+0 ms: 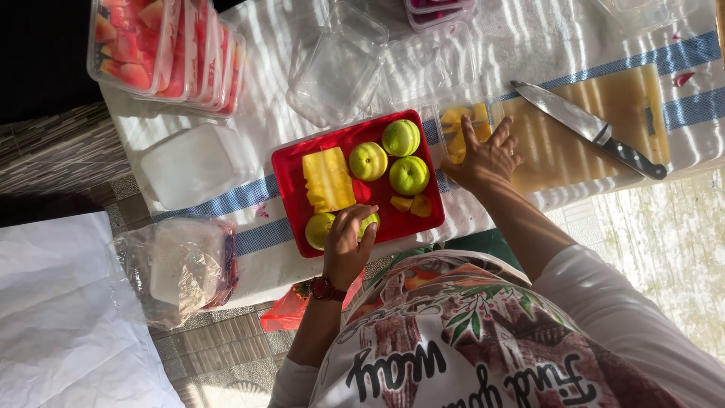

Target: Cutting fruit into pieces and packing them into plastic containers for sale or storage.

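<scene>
Head view looks down on our two hands at work over the counter (529, 34), which is covered in a white cloth with blue stripes. Our left hand (346, 245) curls over a green fruit (319, 229) at the near edge of the red tray (285, 170), fingers closed around it. Our right hand (487, 159) rests on a small clear box (462, 125) holding yellow fruit pieces; its fingers are spread and we cannot tell whether they pinch anything.

On the tray sit three more green fruits (400, 137), a block of sliced yellow fruit (328, 180) and a few loose chunks (412, 204). Risk, as we judge it, starts at the tray's near edge: it hangs close to the counter's rim, so a tug on the fruit could tip or slide it toward us. The round fruits could also roll into the slices. The knife (585, 125) lies on the wooden cutting board (596, 132) just beyond our right hand, blade bare, and a careless sweep could meet it. Empty clear boxes (332, 72) are light and could be knocked aside.
</scene>
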